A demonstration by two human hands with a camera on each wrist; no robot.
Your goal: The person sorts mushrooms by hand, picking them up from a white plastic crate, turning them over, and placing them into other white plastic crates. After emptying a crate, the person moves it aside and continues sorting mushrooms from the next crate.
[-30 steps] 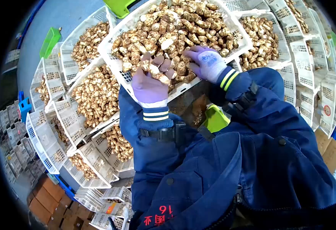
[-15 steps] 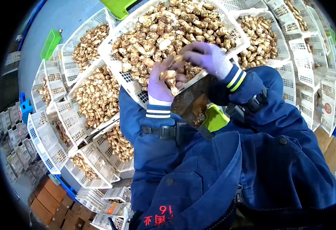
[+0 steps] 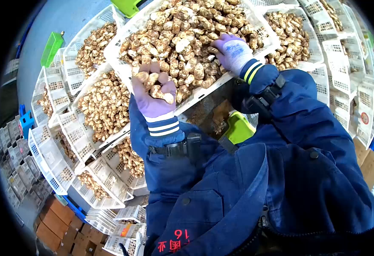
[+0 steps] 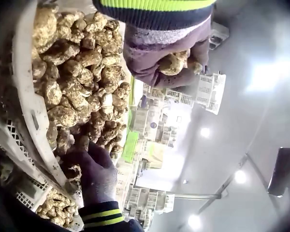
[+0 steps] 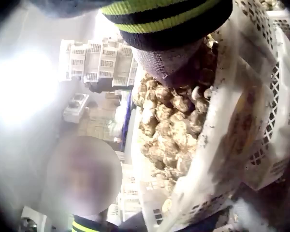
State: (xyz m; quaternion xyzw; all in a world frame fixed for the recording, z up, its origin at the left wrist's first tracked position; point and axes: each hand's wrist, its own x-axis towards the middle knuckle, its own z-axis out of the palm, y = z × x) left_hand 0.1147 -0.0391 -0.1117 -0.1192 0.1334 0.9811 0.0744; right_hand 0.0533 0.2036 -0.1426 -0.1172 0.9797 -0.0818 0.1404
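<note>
My left hand point(image 3: 155, 96), in a purple-and-white glove, curls its fingers round several brown-and-white mushrooms point(image 3: 157, 87) over the left front corner of a white crate point(image 3: 195, 97). The left wrist view shows a mushroom point(image 4: 171, 64) tucked in that palm. My right hand point(image 3: 233, 51) is at the right side of the heaped mushrooms point(image 3: 180, 42) in the same crate, its fingertips bent round a mushroom point(image 3: 213, 50). In the right wrist view the right glove point(image 5: 176, 67) dips into the heap and its fingers are hidden.
More crates of mushrooms stand to the left point(image 3: 103, 106) and right point(image 3: 287, 38). Stacked white crates point(image 3: 338, 68) rise at far right. A green basket point(image 3: 239, 128) sits between the knees, another green container point(image 3: 52, 49) at the back left. Cardboard boxes point(image 3: 54, 217) lie lower left.
The hands came together over the crate's front edge half a second ago, then parted. The left moved left with its mushrooms; the right went back up to the heap.
</note>
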